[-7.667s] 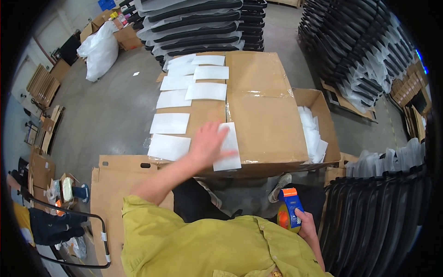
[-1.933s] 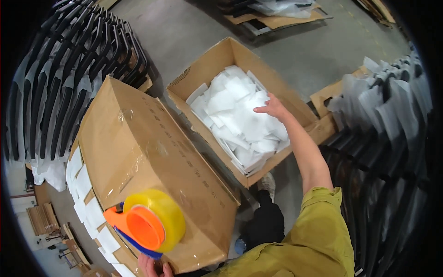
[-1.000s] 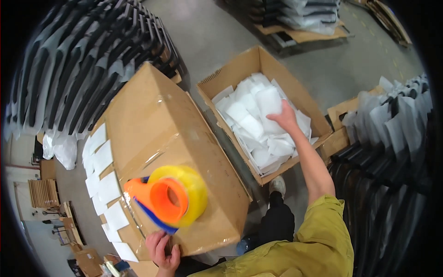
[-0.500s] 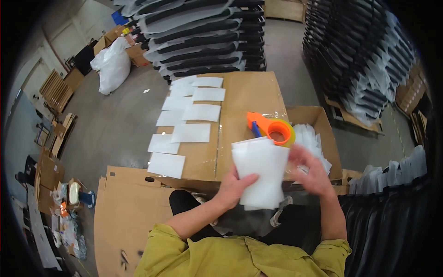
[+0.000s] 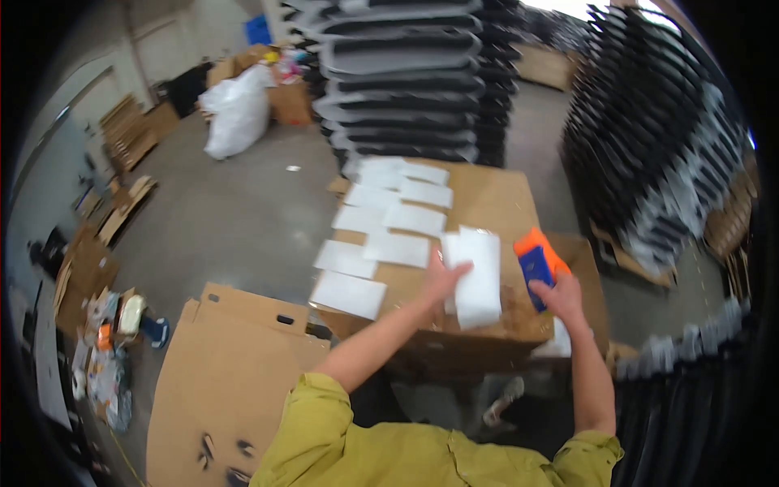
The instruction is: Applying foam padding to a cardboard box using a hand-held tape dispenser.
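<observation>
My left hand [image 5: 446, 280] grips a stack of white foam sheets [image 5: 479, 276] above the near part of a cardboard box top [image 5: 487, 191], thumb across the front. My right hand [image 5: 563, 297] is closed around an orange and blue tape dispenser [image 5: 535, 268], at the box's right edge. More white sheets [image 5: 349, 294] lie in two overlapping columns along the left side of the box top. At the right, an open cardboard box [image 5: 586, 258] is partly hidden by my right hand; some white sheets [image 5: 558, 341] show low in it.
Tall stacks of black parts with whitish wrapping [image 5: 406, 89] rise behind the box, with another stack [image 5: 641, 154] at the far right. Flat cardboard [image 5: 219, 357] lies at the lower left. A white bag [image 5: 237, 114] stands on the floor farther back.
My right hand has left the foam sheets and taken hold of the tape dispenser. My left hand has carried the stack forward over the box. The whole view has shifted.
</observation>
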Demonstrator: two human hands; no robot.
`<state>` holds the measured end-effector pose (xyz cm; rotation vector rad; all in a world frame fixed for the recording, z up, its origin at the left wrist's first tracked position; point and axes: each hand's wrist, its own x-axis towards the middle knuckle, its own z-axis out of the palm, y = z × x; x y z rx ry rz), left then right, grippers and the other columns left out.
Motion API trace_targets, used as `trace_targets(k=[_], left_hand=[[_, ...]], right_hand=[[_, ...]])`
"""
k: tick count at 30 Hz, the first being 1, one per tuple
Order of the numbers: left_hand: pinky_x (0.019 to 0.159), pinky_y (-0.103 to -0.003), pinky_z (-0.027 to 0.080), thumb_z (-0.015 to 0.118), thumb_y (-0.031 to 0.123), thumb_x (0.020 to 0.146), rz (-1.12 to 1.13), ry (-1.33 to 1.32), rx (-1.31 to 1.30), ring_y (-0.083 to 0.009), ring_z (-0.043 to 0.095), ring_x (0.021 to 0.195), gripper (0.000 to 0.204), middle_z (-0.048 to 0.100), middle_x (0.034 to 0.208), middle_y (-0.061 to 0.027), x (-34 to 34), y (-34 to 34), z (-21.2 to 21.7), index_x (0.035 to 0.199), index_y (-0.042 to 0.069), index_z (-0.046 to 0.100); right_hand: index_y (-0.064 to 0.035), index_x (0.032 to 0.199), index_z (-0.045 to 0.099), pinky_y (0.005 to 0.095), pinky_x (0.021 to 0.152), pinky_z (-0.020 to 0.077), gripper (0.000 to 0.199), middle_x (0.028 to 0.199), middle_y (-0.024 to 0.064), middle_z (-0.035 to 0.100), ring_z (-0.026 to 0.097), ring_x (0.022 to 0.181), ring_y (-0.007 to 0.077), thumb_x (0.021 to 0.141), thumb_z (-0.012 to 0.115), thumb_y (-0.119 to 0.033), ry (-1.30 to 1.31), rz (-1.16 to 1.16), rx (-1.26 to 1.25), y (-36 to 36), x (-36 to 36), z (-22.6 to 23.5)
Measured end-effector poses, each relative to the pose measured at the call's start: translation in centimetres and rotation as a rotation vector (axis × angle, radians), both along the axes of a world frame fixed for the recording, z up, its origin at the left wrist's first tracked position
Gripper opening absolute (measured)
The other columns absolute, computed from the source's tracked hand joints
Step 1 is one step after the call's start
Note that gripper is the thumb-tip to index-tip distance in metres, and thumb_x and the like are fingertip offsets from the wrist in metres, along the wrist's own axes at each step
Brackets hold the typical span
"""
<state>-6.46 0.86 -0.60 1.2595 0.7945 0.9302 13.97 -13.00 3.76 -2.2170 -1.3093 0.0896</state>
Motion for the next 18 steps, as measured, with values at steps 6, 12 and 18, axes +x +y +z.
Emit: trace_targets(k=[6, 12, 18], left_hand=[[0.086, -0.038, 0.041, 0.07, 0.02, 0.07, 0.101, -0.018, -0.046, -0.029, 0.05, 0.1, 0.072, 0.05, 0.109, -0.0179, 9.2, 4.5, -1.9, 0.124, 0.0, 0.027], [0.086, -0.042, 0.04, 0.066, 0.038, 0.07, 0.469, 0.896, 0.779, -0.0348, 0.048, 0.102, 0.077, 0.049, 0.111, -0.0214, 6.7, 5.1, -0.7, 0.127, 0.002, 0.029], [0.09, -0.048, 0.036, 0.062, 0.068, 0.054, -0.168, 1.137, 0.776, -0.0389, 0.043, 0.11, 0.095, 0.033, 0.131, -0.0205, 9.7, 1.2, 0.7, 0.13, 0.018, 0.035]], right_hand=[[0.0028, 0.08, 0.059, 0.023, 0.056, 0.0417, 0.028, 0.066, 0.001, 0.056, 0.049, 0.061, 0.006, 0.068, 0.068, -0.02, 0.506, -0.011, 0.18, -13.2, -0.7, 4.8], [-0.0004, 0.086, 0.059, 0.0204, 0.058, 0.0431, 0.028, 0.071, 0.0005, 0.057, 0.052, 0.063, 0.0063, 0.069, 0.068, -0.022, 0.75, -0.14, 0.157, -24.2, -6.5, 2.8], [0.0004, 0.083, 0.061, 0.0256, 0.057, 0.0412, 0.024, 0.071, 0.0005, 0.057, 0.05, 0.062, 0.0095, 0.075, 0.066, -0.021, 0.84, -0.402, 0.162, -30.0, -9.8, -3.4]])
